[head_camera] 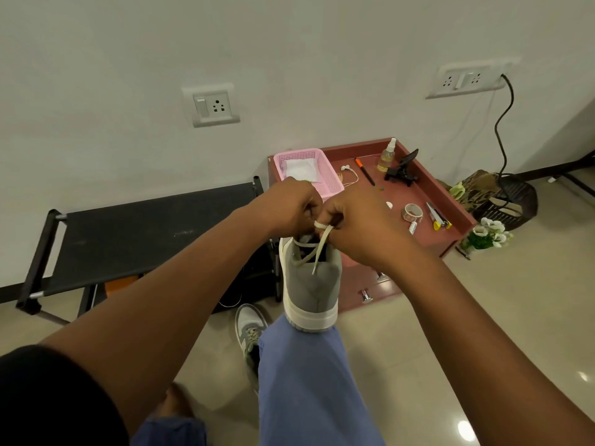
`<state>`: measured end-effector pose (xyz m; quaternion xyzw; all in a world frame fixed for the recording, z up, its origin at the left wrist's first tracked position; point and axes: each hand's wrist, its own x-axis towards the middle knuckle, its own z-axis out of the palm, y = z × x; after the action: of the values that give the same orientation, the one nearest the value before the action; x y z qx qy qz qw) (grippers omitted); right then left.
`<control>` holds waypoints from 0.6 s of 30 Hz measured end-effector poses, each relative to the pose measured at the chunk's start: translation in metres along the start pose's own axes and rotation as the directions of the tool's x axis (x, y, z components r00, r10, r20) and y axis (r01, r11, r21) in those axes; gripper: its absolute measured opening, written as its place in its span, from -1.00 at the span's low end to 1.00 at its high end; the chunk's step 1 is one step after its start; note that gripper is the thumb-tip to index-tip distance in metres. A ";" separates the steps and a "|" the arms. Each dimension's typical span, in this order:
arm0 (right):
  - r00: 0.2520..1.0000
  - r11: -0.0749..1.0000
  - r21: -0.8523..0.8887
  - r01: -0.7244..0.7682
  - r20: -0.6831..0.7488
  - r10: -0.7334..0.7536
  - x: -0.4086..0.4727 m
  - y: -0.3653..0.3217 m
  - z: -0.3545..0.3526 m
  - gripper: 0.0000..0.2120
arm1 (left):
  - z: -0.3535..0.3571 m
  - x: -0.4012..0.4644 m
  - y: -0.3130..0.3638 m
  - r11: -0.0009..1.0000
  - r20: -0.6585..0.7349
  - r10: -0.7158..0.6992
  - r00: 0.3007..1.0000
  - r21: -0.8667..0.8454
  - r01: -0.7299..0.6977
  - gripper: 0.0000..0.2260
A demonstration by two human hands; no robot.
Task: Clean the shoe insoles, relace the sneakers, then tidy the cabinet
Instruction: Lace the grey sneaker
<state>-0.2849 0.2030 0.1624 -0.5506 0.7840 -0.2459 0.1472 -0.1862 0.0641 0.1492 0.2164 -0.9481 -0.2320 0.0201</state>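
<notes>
The grey sneaker is resting heel-down on the person's raised knee, its long axis running away from the camera with the heel nearest the viewer and the toe hidden beyond the hands. The cream lace is crossing over the collar, its loose ends trailing down the heel. The left hand and right hand are each closing a narrow grip on the lace just above the opening, knuckles almost touching. I judge the shoe could be tipping off the knee if the pull turns uneven, or an end slipping free. The second sneaker is lying on the floor; the red cabinet is standing just beyond, cluttered
</notes>
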 end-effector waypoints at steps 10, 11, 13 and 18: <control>0.980 0.953 -0.293 0.079 0.198 -0.020 0.022 -0.006 0.037 -0.80 | 0.003 0.008 -0.015 0.997 -0.008 0.067 0.998 0.041 -0.066 -0.75; 0.978 0.948 -0.308 0.073 0.210 -0.007 0.024 -0.008 0.038 -0.80 | 0.002 0.008 -0.014 0.997 -0.009 0.075 0.997 0.036 -0.075 -0.73; 0.973 0.937 -0.341 0.080 0.229 0.001 0.027 -0.010 0.037 -0.84 | -0.001 0.009 -0.014 0.995 -0.006 0.075 0.997 0.059 -0.074 -0.73; 0.932 0.930 -0.350 0.108 0.360 0.028 0.030 -0.014 0.027 -0.79 | -0.006 0.009 -0.010 0.997 -0.005 0.046 0.999 0.060 -0.045 -0.70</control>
<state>-0.2711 0.1655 0.1487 -0.6200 0.7641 0.0055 0.1780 -0.1894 0.0501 0.1498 0.1960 -0.9593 -0.2021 0.0219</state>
